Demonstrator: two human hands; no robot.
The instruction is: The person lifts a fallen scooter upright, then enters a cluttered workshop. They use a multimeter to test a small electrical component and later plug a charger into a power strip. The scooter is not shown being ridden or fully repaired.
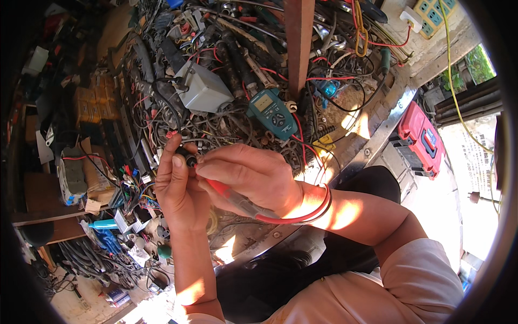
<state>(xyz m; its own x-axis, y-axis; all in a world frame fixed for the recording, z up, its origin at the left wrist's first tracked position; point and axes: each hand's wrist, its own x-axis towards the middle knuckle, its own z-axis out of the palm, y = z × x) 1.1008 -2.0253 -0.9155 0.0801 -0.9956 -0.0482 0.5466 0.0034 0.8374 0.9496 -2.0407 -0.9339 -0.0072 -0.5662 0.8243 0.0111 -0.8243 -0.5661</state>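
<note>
My left hand (178, 186) pinches a small black cable connector (189, 157) between thumb and fingers. A small red piece (171, 133) shows at its fingertips. In my right hand (255, 174) is a red-and-grey test probe (232, 198), its front end at the connector; the tip itself is hidden by my fingers. Its red lead (283, 220) loops over my right wrist beside a black one. Ahead lies a teal digital multimeter (273, 113), its display too small to read. Near it sits a grey plastic box (206, 89), and a black cable (172, 107) runs from there towards my left hand.
Tangled wires and tools cover the bench around an upright brown post (299, 44). A red-lidded toolbox (421, 139) stands at right. A power strip (435, 16) with a white plug is at upper right. Shelves at left hold yellow boxes (95, 101) and coiled black cables (83, 257).
</note>
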